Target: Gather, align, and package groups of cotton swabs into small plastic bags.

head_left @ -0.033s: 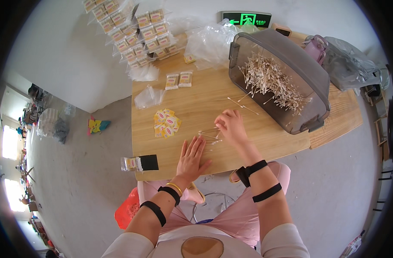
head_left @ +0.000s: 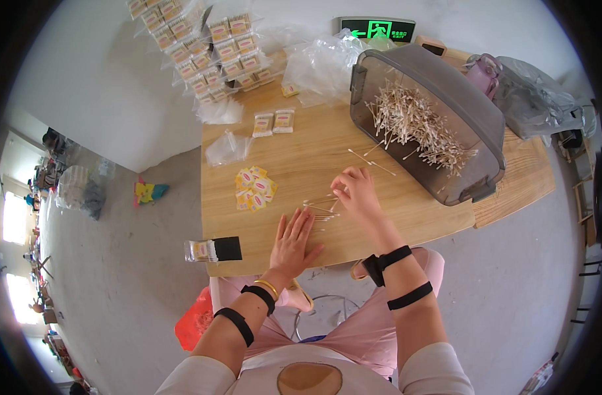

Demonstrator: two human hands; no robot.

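My left hand point(head_left: 294, 238) lies flat near the table's front edge, fingers stretched out, its fingertips beside a few loose cotton swabs point(head_left: 322, 209). Just to the right, my right hand point(head_left: 357, 194) hovers close over the same swabs, its thumb and fingers pinched together. Whether a swab is between them is hidden. Further right, a grey translucent plastic bin point(head_left: 469, 122) is tipped on its side toward me, with a heap of cotton swabs point(head_left: 409, 122) inside. A few stray swabs point(head_left: 373, 162) lie by its rim.
Yellow-and-white cards point(head_left: 253, 189) lie left of my hands. Behind them are clear plastic bags point(head_left: 228, 149) and two filled swab packs point(head_left: 273, 123). Another pack point(head_left: 201, 251) with a black piece point(head_left: 228, 248) overhangs the front left corner. Stacked packs point(head_left: 235, 49) stand at the back left.
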